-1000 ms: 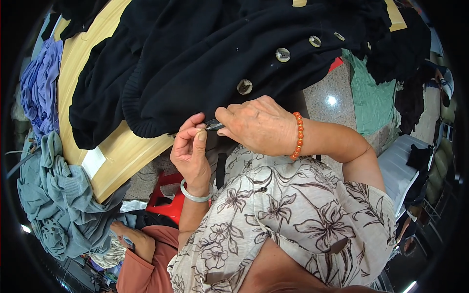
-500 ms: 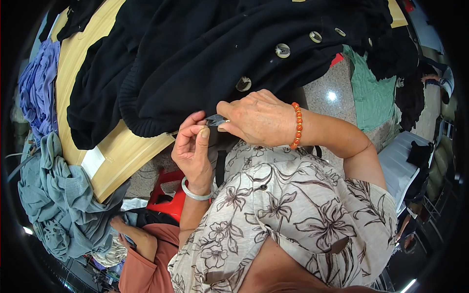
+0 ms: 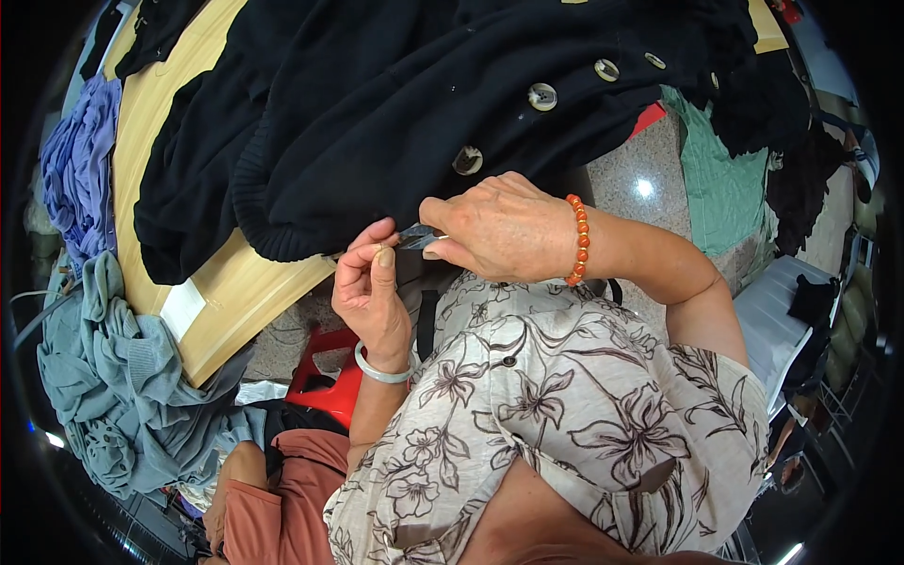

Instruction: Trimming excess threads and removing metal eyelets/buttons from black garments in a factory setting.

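A black knitted cardigan [image 3: 395, 113] with a row of pale round buttons [image 3: 541, 96] is spread over the wooden tabletop [image 3: 235, 282], and its ribbed hem hangs past the near edge of the tabletop. The hem is met just below that edge by both hands. The right hand [image 3: 504, 226], with an orange bead bracelet [image 3: 577, 240] on its wrist, is closed in a tight grip on a small metal tool [image 3: 417, 236], of which only the greyish tip is seen between thumb and forefinger; what kind of tool it is cannot be told. The left hand [image 3: 372, 292], with a pale bangle [image 3: 381, 369] on its wrist, is curled just beside the tool's tip, its thumb and fingers pinched together. Whether a thread or a bit of the hem is held in that grip cannot be told. A lilac garment [image 3: 80, 160] is laid at the far left edge of the tabletop, and a grey-blue garment [image 3: 113, 377] is heaped at the near left corner. A white label [image 3: 182, 308] lies near that corner. A red stool [image 3: 330, 381] is seen below the tabletop.
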The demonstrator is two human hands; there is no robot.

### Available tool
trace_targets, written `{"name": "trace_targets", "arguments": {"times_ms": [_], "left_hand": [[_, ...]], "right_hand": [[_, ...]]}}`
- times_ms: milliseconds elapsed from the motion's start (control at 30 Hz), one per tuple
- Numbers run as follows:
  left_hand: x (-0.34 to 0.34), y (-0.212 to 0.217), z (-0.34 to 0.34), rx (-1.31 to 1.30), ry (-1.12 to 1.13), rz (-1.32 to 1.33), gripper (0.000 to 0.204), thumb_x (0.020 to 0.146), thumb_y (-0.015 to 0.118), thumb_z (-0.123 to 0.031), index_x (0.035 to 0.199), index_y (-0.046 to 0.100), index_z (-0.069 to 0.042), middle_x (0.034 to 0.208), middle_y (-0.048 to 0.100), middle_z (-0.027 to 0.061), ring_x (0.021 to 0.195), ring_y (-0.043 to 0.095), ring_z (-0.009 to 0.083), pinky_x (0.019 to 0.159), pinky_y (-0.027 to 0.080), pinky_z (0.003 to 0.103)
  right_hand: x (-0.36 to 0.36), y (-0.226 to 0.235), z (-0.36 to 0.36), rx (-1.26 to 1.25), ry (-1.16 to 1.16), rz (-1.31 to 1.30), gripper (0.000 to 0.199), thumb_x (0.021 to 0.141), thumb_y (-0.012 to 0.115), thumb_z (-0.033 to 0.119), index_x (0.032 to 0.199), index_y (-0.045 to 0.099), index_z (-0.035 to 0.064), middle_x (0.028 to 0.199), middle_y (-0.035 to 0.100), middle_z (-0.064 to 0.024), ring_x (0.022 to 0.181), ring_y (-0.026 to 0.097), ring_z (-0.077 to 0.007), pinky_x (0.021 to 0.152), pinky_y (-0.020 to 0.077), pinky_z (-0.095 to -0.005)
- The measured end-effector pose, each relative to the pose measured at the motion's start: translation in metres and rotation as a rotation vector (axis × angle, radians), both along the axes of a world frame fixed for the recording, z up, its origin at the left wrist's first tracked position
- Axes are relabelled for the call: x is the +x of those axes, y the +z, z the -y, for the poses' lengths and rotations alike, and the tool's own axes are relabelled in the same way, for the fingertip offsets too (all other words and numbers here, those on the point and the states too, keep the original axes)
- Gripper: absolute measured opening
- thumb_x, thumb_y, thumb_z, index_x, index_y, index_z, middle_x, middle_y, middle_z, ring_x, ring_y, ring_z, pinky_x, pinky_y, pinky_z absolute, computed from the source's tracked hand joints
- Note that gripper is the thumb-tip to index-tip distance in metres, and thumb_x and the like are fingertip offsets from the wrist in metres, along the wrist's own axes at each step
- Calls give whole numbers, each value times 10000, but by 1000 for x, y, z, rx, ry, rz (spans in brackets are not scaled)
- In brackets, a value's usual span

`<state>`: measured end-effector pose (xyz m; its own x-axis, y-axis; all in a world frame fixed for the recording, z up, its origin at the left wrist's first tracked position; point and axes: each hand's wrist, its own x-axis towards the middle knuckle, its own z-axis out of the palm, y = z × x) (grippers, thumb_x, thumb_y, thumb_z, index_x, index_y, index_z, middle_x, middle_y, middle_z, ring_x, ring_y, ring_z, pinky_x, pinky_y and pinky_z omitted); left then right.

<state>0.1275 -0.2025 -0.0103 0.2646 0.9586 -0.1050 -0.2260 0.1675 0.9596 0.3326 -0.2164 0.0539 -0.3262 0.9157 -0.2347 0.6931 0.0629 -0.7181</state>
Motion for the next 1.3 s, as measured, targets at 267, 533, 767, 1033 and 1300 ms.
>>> {"name": "trace_targets", "arguments": {"times_ms": [267,533,767,1033,1300], "left_hand": [[5,-1,12,326,73,-260,71,892,649,2,945,602,1,1196,558,157,1025,547,180,901,447,301],[8,-9,13,677,45,-442,185,804,689,48,937,585,-28,900,632,120,793,581,253,730,474,347],[10,-17,16,756,20,-462,200,798,681,53,951,583,-29,919,648,122,798,606,282,727,488,370],[13,-16,15,718,29,-397,193,803,667,66,939,567,-27,900,640,125,777,600,274,710,491,353],[-12,10,17,716,-337,-244,207,731,724,65,870,609,-36,788,656,88,682,610,239,650,471,330]], "right_hand": [[-20,1,10,199,11,250,244,907,628,245,879,514,31,717,622,-113,627,669,-270,503,505,-349],[-33,-3,35,129,-228,256,247,935,596,287,892,497,65,661,608,-85,549,643,-266,478,488,-354],[-27,-6,36,-46,-218,224,241,964,557,290,929,492,60,659,622,-108,577,646,-314,513,494,-403],[-17,-19,33,49,-163,172,224,945,585,259,905,498,56,693,610,-91,604,644,-300,508,491,-403],[-1,-23,44,207,-215,92,256,890,658,288,959,556,64,684,622,-64,608,642,-269,537,487,-362]]}}
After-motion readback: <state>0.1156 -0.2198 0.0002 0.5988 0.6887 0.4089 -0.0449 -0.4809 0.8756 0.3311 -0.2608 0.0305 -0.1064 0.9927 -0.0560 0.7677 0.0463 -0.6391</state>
